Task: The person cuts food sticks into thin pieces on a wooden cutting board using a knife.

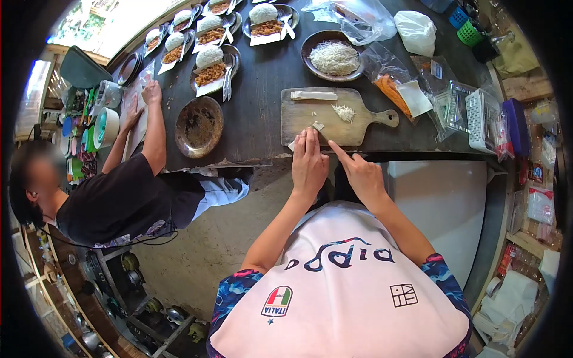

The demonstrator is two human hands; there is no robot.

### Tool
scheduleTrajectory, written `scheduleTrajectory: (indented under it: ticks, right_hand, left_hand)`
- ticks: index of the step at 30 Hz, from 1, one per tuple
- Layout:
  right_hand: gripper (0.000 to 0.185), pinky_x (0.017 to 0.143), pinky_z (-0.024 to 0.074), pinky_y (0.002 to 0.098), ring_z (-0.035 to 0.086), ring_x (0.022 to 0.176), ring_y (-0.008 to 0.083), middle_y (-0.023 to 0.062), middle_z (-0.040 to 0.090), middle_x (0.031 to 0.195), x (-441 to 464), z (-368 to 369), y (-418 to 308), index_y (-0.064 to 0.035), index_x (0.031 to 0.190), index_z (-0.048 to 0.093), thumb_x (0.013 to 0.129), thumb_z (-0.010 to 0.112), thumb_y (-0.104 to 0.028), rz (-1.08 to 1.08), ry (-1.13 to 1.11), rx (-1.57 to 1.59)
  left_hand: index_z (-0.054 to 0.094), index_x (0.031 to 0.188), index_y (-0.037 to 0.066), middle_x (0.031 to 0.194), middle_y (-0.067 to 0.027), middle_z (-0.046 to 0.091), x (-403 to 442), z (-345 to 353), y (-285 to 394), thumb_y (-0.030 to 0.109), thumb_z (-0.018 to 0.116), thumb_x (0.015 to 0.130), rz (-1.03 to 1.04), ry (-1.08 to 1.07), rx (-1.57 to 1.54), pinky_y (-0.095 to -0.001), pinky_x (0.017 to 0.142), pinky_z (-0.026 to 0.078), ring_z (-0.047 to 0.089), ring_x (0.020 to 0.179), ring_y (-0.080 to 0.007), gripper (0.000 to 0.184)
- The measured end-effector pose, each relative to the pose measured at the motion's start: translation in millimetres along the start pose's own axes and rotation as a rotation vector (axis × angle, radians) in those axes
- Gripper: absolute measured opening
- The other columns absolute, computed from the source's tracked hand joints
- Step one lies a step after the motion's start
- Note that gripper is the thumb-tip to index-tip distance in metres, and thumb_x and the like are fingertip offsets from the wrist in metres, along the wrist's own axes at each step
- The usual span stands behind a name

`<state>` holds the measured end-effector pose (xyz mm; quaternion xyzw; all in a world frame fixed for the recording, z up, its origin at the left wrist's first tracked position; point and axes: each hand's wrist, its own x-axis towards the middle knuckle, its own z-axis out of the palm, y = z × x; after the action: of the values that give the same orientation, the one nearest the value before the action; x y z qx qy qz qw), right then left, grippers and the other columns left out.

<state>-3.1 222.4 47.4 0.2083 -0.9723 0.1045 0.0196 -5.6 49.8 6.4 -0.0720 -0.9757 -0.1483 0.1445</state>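
My left hand (310, 164) is at the near edge of the wooden cutting board (370, 119), its fingers together and pressing down on a pale piece of food (291, 145). My right hand (363, 178) is closed on a knife (320, 130), index finger stretched along it; the handle is hidden in the hand. The blade lies close to my left fingertips. A small heap of thin white shreds (344, 113) and a long pale stick (313, 95) lie farther up the board.
Behind the board stands a bowl of white shreds (334, 58). An empty brown plate (199, 127) sits to the left, with several plates of rice beyond. Bagged carrots (393, 95) and a white basket (481, 119) are at right. Another person (119, 203) works at left.
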Motion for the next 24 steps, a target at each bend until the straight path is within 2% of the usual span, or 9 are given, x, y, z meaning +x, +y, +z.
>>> scheduleTrajectory:
  ticks: [5, 8, 14, 18, 24]
  right_hand:
    - [0.082, 0.048, 0.0581, 0.0372, 0.067, 0.051, 0.0220, 0.0042, 0.057, 0.067, 6, 15, 1, -0.0418, 0.162, 0.042, 0.091, 0.068, -0.009, -0.014, 0.045, -0.006]
    - [0.083, 0.047, 0.0572, 0.0379, 0.066, 0.050, 0.0217, 0.0036, 0.056, 0.066, -14, 2, 5, -0.0417, 0.162, 0.043, 0.090, 0.069, -0.009, 0.003, -0.017, -0.007]
    - [0.083, 0.047, 0.0570, 0.0379, 0.067, 0.050, 0.0205, 0.0038, 0.056, 0.066, -4, 2, -2, -0.0400, 0.162, 0.043, 0.089, 0.070, -0.010, 0.003, 0.015, -0.010]
    - [0.083, 0.047, 0.0579, 0.0376, 0.068, 0.051, 0.0206, 0.0037, 0.058, 0.066, 6, 16, 2, -0.0383, 0.163, 0.042, 0.090, 0.070, -0.010, -0.036, 0.061, -0.020]
    - [0.075, 0.047, 0.0580, 0.0368, 0.069, 0.051, 0.0232, 0.0058, 0.058, 0.065, -17, -2, 8, -0.0418, 0.160, 0.045, 0.094, 0.068, -0.013, -0.002, -0.050, -0.031]
  left_hand:
    - [0.049, 0.144, -0.016, 0.150, -0.0247, 0.048, 0, -2, 2, 0.012, 0.053, 0.091, 0.007, -0.014, 0.009, -0.0471, 0.124, 0.037, 0.046, 0.141, -0.0383, 0.060]
    - [0.049, 0.146, -0.014, 0.150, -0.0227, 0.048, 0, 0, 0, 0.012, 0.055, 0.088, 0.018, -0.009, 0.048, -0.0467, 0.124, 0.037, 0.047, 0.141, -0.0359, 0.064]
    - [0.048, 0.145, -0.016, 0.149, -0.0251, 0.049, 0, -2, 1, 0.010, 0.053, 0.090, 0.008, 0.004, -0.019, -0.0472, 0.124, 0.037, 0.046, 0.141, -0.0394, 0.061]
    - [0.048, 0.146, -0.015, 0.150, -0.0237, 0.048, -2, 0, 1, 0.013, 0.055, 0.090, 0.008, -0.007, 0.009, -0.0461, 0.125, 0.037, 0.046, 0.142, -0.0359, 0.063]
    - [0.048, 0.145, -0.015, 0.150, -0.0231, 0.048, -1, -2, -1, 0.008, 0.056, 0.091, 0.004, -0.005, -0.004, -0.0462, 0.124, 0.037, 0.046, 0.142, -0.0377, 0.059]
